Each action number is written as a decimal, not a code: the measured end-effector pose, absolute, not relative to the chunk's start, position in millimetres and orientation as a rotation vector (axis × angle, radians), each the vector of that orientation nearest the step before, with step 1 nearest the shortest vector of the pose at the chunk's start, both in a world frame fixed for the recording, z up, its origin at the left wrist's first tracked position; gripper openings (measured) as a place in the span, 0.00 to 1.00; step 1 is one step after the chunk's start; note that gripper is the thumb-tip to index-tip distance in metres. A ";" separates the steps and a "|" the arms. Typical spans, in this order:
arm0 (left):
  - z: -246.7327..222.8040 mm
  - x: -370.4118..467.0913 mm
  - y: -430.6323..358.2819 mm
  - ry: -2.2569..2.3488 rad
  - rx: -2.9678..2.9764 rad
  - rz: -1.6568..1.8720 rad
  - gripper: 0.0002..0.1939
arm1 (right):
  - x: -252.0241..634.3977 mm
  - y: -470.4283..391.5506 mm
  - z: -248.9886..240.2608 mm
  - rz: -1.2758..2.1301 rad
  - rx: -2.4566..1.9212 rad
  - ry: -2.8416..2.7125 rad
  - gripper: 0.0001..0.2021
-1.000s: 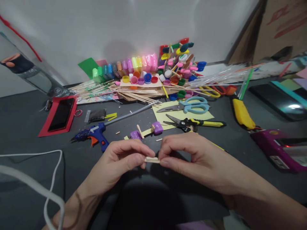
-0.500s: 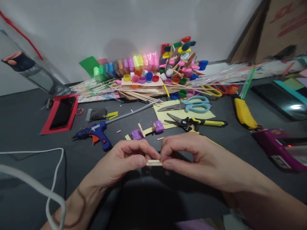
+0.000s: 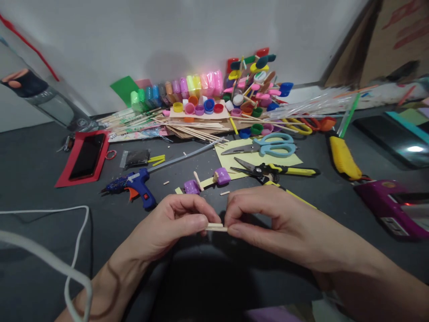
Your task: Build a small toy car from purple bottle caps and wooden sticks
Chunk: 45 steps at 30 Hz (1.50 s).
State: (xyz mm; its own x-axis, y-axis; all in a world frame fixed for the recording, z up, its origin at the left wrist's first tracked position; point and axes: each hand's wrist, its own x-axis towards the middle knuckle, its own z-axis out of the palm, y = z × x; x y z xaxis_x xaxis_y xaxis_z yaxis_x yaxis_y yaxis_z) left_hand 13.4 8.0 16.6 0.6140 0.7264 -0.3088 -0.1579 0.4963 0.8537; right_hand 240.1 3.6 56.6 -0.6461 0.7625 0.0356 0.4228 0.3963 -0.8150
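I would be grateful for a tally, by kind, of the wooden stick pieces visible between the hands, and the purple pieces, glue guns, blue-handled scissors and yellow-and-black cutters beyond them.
Wooden stick pieces between left hand and right hand: 2
Purple pieces: 2
Glue gun: 1
Blue-handled scissors: 1 pair
Yellow-and-black cutters: 1 pair
Total: 7

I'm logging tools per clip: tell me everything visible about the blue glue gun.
The glue gun has a blue, plastic-looking body, orange trigger and red switch. It lies on its side on the dark table, nozzle pointing left, handle near the left hand. A translucent stick extends from its rear.
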 end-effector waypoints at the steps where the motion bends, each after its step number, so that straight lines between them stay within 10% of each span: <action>1: 16.4 13.7 8.0 0.730 0.895 0.592 0.10 | 240.1 3.5 56.9 1.143 -1.024 -2.255 0.08; 45: 17.4 18.9 6.6 0.726 0.821 0.725 0.09 | 234.7 -7.3 56.8 1.137 -1.231 -1.991 0.08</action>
